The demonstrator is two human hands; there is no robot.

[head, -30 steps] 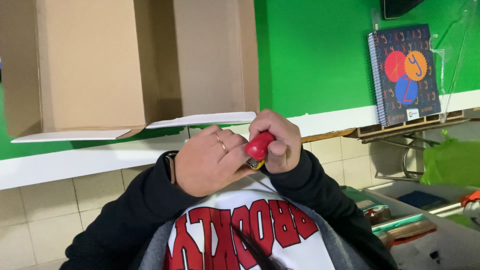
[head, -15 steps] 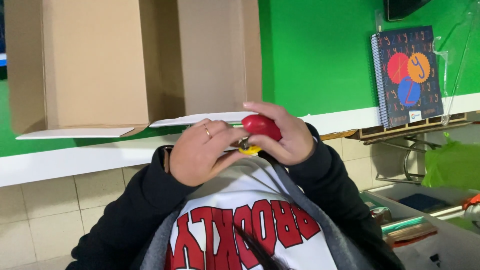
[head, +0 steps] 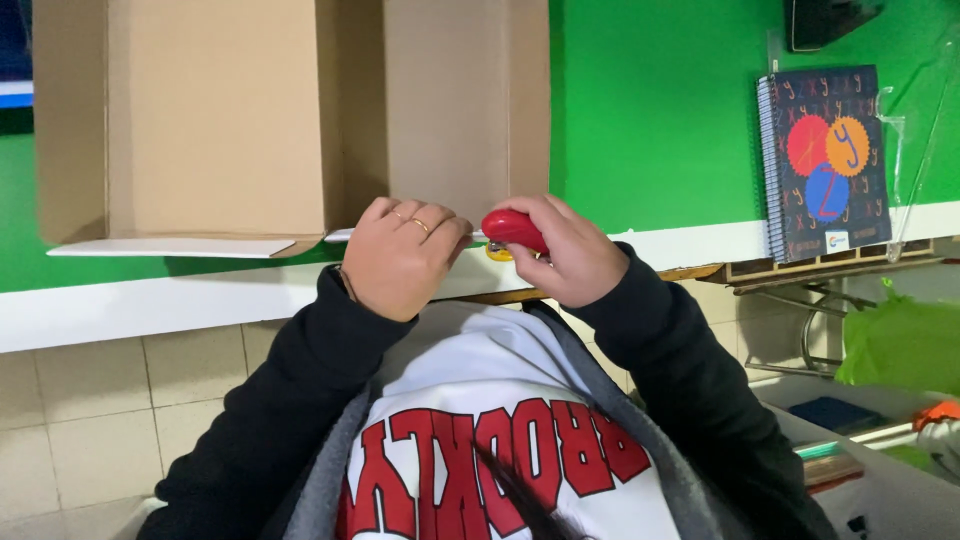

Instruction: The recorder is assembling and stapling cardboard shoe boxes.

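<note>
An open brown cardboard box (head: 220, 120) lies on a green surface (head: 660, 110), its white-edged flaps pointing toward me. My left hand (head: 400, 258), with rings on two fingers, presses on the edge of the near flap (head: 170, 246). Right beside it, my right hand (head: 565, 262) grips a small red tool with a yellow part (head: 512, 230), held against the same flap edge. I cannot tell what kind of tool it is. Black sleeves and a white sweatshirt with red letters fill the bottom of the head view.
A dark spiral notebook with coloured circles (head: 825, 160) lies on the right of the green surface. A dark device (head: 825, 20) sits at the top right. A green bag (head: 900, 345) and a metal rack (head: 810, 310) are lower right. Tiled floor (head: 90, 430) shows lower left.
Both hands have moved from my chest out to the box's flap edge. They were clasped around the red tool; now the left hand is on the flap and the right alone holds the tool.
</note>
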